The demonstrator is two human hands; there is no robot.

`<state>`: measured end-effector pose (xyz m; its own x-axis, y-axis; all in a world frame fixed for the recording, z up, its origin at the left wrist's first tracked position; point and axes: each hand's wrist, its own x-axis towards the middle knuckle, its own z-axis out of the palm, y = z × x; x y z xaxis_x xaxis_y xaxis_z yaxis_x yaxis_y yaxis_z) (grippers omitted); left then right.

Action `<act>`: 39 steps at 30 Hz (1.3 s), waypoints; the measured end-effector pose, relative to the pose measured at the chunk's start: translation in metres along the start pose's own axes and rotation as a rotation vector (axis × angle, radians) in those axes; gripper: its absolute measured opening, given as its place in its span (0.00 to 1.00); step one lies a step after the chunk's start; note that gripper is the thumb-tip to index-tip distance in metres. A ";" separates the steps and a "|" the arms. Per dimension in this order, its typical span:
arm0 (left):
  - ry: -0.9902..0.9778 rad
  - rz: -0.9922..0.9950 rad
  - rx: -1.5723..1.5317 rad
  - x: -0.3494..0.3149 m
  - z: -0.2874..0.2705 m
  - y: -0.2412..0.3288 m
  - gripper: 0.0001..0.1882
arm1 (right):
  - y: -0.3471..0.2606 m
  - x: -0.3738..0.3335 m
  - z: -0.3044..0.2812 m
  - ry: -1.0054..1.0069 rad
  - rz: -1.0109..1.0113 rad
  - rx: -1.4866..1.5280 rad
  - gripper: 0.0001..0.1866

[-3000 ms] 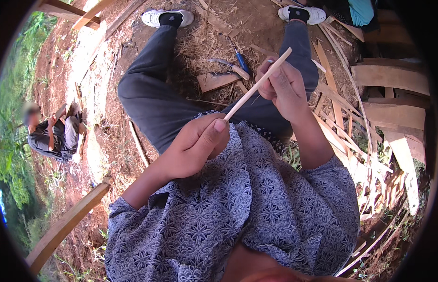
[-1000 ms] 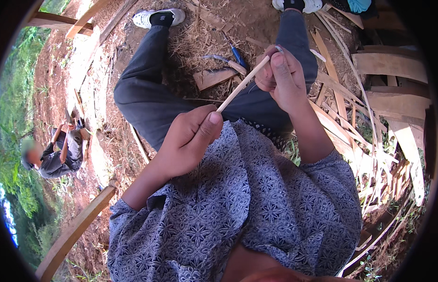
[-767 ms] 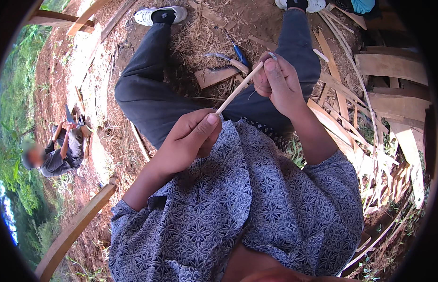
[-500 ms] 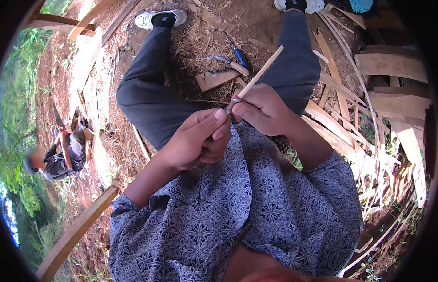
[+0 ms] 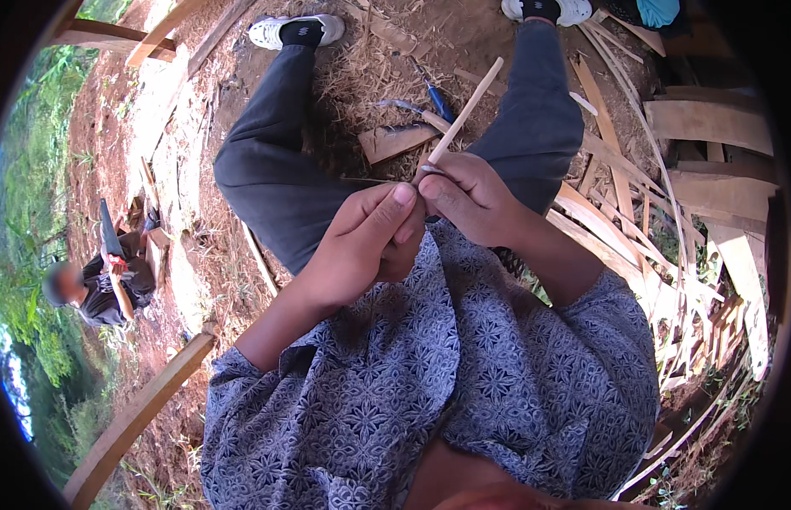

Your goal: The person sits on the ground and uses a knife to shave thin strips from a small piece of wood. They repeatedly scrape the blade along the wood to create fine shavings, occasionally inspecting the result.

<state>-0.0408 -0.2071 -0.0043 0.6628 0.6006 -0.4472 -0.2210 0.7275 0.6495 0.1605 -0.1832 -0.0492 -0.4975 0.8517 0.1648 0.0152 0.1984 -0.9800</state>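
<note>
I'm seeing both hands meeting over the lap: right hand [image 5: 472, 200] fingers pinching the stick [image 5: 463, 110] near its base, left hand [image 5: 366, 246] closing on it (blade hidden). I'd be stroking away from the thumbs.

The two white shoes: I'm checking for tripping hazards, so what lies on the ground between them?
In the head view, between the left shoe and right shoe lie dry straw, a blue-handled tool and a flat wood offcut.

Right hand [image 5: 468, 195] slid down stick [image 5: 463, 112], apparently meeting left hand [image 5: 366, 246].
</note>
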 end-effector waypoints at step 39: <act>-0.101 -0.081 -0.081 0.006 -0.007 -0.001 0.22 | -0.001 -0.012 0.007 -0.007 0.077 0.091 0.15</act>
<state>-0.0421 -0.2017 -0.0119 0.7484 0.5055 -0.4293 -0.2182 0.7990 0.5604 0.1603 -0.1972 -0.0506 -0.5041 0.8591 0.0884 -0.0255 0.0875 -0.9958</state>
